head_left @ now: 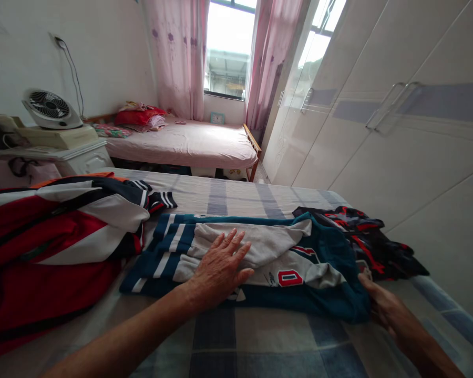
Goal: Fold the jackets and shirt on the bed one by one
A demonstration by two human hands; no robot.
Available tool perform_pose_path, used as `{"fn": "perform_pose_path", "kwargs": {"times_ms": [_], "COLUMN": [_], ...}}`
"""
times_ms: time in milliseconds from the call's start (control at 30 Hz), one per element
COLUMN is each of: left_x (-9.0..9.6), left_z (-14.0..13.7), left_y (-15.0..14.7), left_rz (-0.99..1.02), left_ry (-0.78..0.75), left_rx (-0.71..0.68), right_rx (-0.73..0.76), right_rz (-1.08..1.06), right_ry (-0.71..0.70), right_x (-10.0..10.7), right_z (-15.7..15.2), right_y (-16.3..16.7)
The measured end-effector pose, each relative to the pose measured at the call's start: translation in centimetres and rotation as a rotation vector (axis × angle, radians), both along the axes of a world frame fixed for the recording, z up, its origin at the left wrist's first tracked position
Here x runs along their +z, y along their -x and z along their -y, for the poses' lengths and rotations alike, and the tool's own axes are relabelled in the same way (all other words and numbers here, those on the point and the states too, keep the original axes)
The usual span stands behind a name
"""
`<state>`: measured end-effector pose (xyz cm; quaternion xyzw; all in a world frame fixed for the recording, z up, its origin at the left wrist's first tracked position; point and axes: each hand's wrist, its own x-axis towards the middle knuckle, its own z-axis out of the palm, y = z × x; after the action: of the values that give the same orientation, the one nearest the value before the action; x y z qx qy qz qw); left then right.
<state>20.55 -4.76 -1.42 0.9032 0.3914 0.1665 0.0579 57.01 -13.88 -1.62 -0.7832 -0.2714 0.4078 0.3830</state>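
A teal and grey sweatshirt (256, 299) lies partly folded on the bed, its grey sleeves laid in over the body. White stripes run across its cuffs and hem at the left, and a red letter patch (290, 278) shows on the grey part. My left hand (223, 268) rests flat on a sleeve, fingers spread. At the garment's right end, my right hand (380, 302) grips the edge; its fingers are partly hidden by cloth and slightly blurred.
A red, white and black jacket (82, 231) lies at the left. Dark clothing with red marks (362, 231) sits on the right of the checked bedsheet (215, 346). Beyond are a second bed (197, 142), a fan (51, 107) on a cabinet, and a white wardrobe (339, 152) along the right.
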Motion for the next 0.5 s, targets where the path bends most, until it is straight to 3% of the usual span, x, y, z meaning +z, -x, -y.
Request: {"fn": "perform_pose_path", "kwargs": {"times_ms": [200,333,500], "left_x": [-2.5,-2.1,-1.3], "left_z": [-0.5,-0.5,-0.3], "left_y": [-0.3,-0.1,-0.5], "left_rz": [-0.006,0.013,0.105], "left_ry": [0.068,0.091,0.127], "left_rx": [0.002,-0.001,0.011], "right_rx": [0.04,0.133,0.131], "right_rz": [-0.277,-0.34,-0.2], "right_ry": [-0.013,-0.013,-0.012], "right_x": [2.2,1.6,0.6], "right_z": [0.0,-0.5,-0.7], "right_y": [2.1,1.8,0.9]}}
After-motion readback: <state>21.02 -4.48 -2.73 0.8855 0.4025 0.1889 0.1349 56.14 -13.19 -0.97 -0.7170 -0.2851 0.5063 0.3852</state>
